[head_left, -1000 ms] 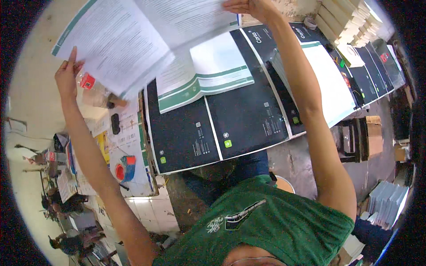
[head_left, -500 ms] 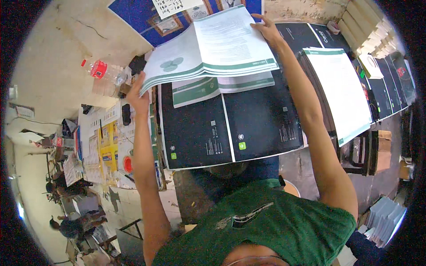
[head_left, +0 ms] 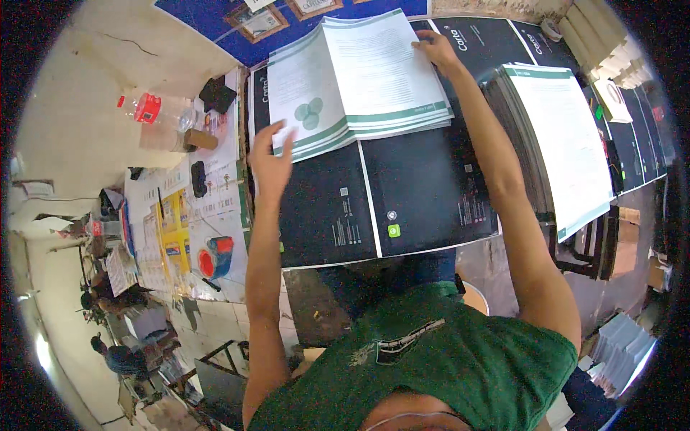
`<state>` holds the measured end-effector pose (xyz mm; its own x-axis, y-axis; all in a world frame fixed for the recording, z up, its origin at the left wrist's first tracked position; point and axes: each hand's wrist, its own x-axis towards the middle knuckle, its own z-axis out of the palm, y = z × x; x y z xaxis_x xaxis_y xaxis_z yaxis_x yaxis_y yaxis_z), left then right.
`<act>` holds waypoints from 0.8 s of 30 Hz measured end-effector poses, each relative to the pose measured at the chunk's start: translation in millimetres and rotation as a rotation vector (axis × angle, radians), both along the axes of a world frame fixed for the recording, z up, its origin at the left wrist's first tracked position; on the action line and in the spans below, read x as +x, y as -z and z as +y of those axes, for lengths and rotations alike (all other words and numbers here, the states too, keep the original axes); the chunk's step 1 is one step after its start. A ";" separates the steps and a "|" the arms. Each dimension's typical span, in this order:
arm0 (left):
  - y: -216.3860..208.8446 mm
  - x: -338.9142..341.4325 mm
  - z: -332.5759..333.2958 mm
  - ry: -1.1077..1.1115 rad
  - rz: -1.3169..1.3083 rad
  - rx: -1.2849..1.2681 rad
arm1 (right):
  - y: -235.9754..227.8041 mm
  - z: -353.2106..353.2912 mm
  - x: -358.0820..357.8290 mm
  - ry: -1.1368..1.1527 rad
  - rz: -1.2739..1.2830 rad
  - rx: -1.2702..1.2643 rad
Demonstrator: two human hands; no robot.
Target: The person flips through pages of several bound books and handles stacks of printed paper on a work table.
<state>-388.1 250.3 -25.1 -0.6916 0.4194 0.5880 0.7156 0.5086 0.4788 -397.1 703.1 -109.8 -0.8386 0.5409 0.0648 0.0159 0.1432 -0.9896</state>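
Note:
A stack of large printed sheets (head_left: 388, 79), white with green bands and a fold down the middle, lies on the black table covering (head_left: 424, 187). My left hand (head_left: 272, 169) is open at the lower left corner of the sheets, fingers apart and slightly blurred. At their upper right edge, my right hand (head_left: 440, 56) has its thumb and bent fingers closed on the paper's margin. A tall pile of similar sheets (head_left: 557, 144) stands to the right of my right forearm.
To the left are a clear plastic bottle (head_left: 154, 109) with a red label, a brown roll (head_left: 201, 139) and a blue-and-red tape dispenser (head_left: 215, 257). White stacked material (head_left: 604, 43) stands at the back right. Another person (head_left: 126, 359) is far off at lower left.
The sheets have come down onto the table, covering the sheets that lay beneath. My left hand has let go of their left edge and moved right; my right hand stays at the edge.

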 end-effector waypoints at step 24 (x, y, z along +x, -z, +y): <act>18.5 13.4 62.5 0.277 0.064 -0.287 | -69.9 -121.8 -225.4 -0.399 -0.108 1.417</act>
<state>-374.8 312.8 -43.5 -0.4956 0.7381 0.4579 0.8678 0.3993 0.2957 -622.5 581.3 -39.9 -0.9485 -0.1818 0.2596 -0.1934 0.9809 -0.0198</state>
